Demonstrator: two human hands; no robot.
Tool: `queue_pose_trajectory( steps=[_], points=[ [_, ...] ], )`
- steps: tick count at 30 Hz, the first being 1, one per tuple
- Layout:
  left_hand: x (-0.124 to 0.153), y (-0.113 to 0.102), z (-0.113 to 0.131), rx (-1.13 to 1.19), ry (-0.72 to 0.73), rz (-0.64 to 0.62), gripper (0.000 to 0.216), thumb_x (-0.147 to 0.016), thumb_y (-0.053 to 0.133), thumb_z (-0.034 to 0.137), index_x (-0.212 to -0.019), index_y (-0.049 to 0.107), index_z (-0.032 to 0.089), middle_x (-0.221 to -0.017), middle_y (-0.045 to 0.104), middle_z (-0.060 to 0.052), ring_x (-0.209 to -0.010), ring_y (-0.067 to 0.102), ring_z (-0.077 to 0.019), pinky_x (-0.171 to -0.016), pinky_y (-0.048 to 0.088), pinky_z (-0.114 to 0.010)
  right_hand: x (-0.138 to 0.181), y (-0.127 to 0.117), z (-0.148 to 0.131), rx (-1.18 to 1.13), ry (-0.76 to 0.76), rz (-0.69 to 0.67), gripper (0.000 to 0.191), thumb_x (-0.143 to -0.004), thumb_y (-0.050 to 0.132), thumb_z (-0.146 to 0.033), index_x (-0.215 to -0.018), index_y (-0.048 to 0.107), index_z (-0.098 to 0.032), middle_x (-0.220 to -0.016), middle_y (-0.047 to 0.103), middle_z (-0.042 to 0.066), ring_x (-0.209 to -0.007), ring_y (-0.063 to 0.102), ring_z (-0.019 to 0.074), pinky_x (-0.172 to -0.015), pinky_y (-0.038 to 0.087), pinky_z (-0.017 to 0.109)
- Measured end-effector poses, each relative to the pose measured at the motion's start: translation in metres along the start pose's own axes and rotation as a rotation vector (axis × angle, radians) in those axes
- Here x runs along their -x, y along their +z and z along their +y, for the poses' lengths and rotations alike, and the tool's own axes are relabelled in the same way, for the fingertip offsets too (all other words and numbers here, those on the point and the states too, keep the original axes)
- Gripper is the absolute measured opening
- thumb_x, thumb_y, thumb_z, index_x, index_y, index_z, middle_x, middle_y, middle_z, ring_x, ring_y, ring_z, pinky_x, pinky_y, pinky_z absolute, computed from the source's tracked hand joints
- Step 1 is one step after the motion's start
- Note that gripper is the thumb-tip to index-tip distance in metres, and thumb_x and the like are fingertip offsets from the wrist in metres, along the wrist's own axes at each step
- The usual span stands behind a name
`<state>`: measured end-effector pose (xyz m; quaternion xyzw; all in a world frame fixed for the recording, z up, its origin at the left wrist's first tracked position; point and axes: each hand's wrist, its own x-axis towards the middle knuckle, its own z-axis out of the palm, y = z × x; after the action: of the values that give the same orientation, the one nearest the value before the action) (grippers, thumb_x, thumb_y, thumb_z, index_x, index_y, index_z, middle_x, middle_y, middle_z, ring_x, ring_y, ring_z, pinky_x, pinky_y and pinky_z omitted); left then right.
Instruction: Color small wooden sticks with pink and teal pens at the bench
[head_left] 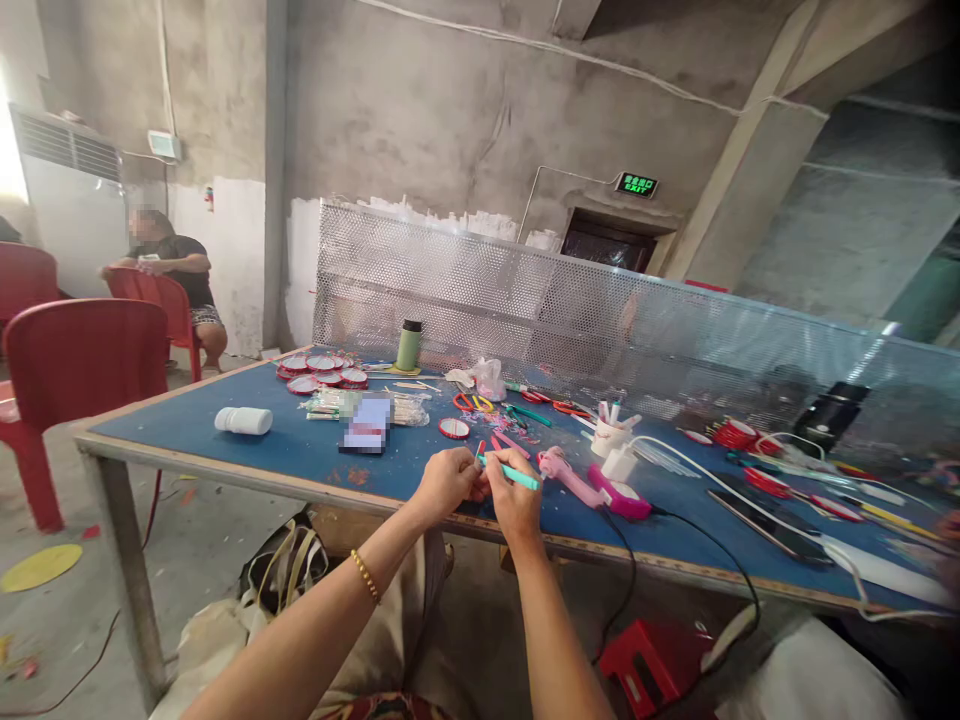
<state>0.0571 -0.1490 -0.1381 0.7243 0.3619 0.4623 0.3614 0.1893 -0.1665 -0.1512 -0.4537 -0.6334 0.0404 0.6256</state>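
Over the front edge of the blue-topped table (180,445), both my hands are close together. My right hand (514,500) is closed around a teal pen-like tool (523,477), its front end pointing left toward my other hand. My left hand (446,482) is closed in a pinch, with a small reddish piece (480,450) showing at its fingertips; what exactly it is, I cannot make out. Just beyond them lie a round red-rimmed disc (454,428) and pink strips (510,444). To the right sits a pink handheld tool (574,476) beside a magenta device (619,494).
A white bottle (244,421) lies on its side at left, near a phone (366,425) and several red-rimmed discs (322,364). Behind stand a green flask (409,346) and a perforated metal screen (450,290). A white cup (609,437) and cables are at right. A person (180,265) sits far left.
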Motion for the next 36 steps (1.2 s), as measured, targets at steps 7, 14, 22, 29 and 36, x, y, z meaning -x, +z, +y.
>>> queue_pose_trajectory(
  steps=[7,14,22,29,36],
  points=[
    [-0.0016,0.0028,-0.0069,0.094,-0.018,-0.021,0.028,-0.084,0.049,0.034,-0.059,0.047,0.022,-0.051,0.061,0.001,-0.057,0.068,-0.0162,-0.055,0.047,-0.022,0.0003,0.0012,-0.0031,-0.064,0.036,0.016,0.021,-0.09,0.059,-0.036,-0.077,0.061,-0.02,-0.057,0.062,-0.002,-0.048,0.06,0.0149,-0.049,0.05,0.024],
    [-0.0025,0.003,-0.0081,0.073,-0.002,-0.008,0.027,-0.083,0.049,0.032,-0.058,0.045,0.022,-0.051,0.061,0.002,-0.057,0.069,-0.0169,-0.056,0.047,-0.022,0.0003,0.001,-0.0036,-0.046,0.014,0.02,0.021,-0.09,0.059,-0.036,-0.075,0.06,-0.02,-0.061,0.064,0.0,-0.051,0.062,0.0151,-0.051,0.05,0.025],
    [-0.0003,0.0014,-0.0032,0.045,-0.007,-0.001,0.024,-0.082,0.047,0.028,-0.058,0.047,0.021,-0.052,0.062,0.001,-0.056,0.065,-0.0149,-0.055,0.044,-0.021,-0.0003,-0.0001,-0.0048,-0.009,-0.01,0.01,0.021,-0.091,0.057,-0.034,-0.076,0.061,-0.02,-0.063,0.065,0.0,-0.052,0.061,0.0148,-0.052,0.049,0.024],
    [-0.0009,0.0006,-0.0029,-0.018,0.017,0.016,0.028,-0.083,0.048,0.029,-0.057,0.045,0.021,-0.051,0.061,0.001,-0.053,0.061,-0.0133,-0.054,0.041,-0.02,0.0,-0.0006,-0.0032,0.017,-0.026,0.01,0.021,-0.091,0.057,-0.034,-0.075,0.061,-0.02,-0.064,0.066,0.001,-0.053,0.061,0.0147,-0.053,0.05,0.024],
    [-0.0013,0.0017,-0.0056,0.067,0.002,-0.005,0.03,-0.084,0.049,0.036,-0.058,0.046,0.021,-0.051,0.061,0.001,-0.056,0.067,-0.016,-0.055,0.045,-0.022,0.0009,0.0004,-0.0028,-0.03,0.003,0.023,0.021,-0.091,0.058,-0.036,-0.075,0.059,-0.021,-0.06,0.063,-0.001,-0.05,0.061,0.0148,-0.052,0.05,0.024]
  ],
)
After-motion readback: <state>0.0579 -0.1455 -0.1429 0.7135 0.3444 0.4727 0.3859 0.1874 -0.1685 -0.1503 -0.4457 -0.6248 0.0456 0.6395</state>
